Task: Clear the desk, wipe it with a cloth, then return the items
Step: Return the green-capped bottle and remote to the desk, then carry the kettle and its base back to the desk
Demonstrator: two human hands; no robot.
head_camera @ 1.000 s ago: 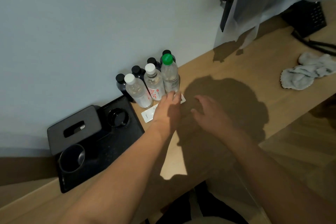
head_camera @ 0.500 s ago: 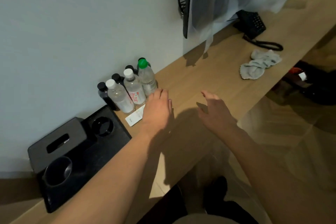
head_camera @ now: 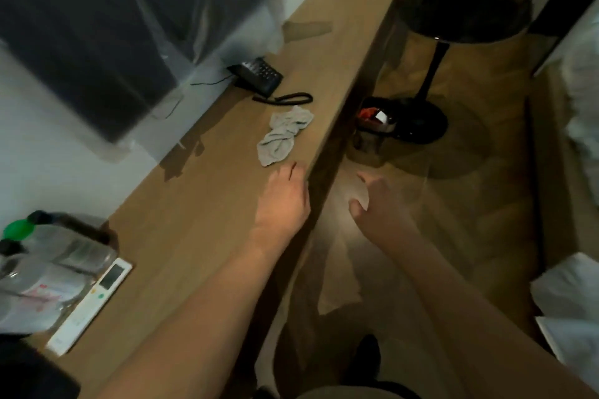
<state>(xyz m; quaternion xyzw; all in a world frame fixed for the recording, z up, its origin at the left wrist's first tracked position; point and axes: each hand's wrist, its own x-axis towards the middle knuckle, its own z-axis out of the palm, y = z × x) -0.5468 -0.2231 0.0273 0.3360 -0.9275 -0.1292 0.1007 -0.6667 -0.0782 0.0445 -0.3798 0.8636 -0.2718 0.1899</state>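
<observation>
While the cloth is lying crumpled near the desk edge, just beyond your left hand, you are gripping nothing: both hands' fingers relaxed, right hand off-desk. Bottles and remote are sitting aside; wiping probably pending.

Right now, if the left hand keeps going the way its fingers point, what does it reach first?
Probably the grey cloth: the left hand points along the desk towards it, with bare wood between. Depth is hard to judge.
</observation>
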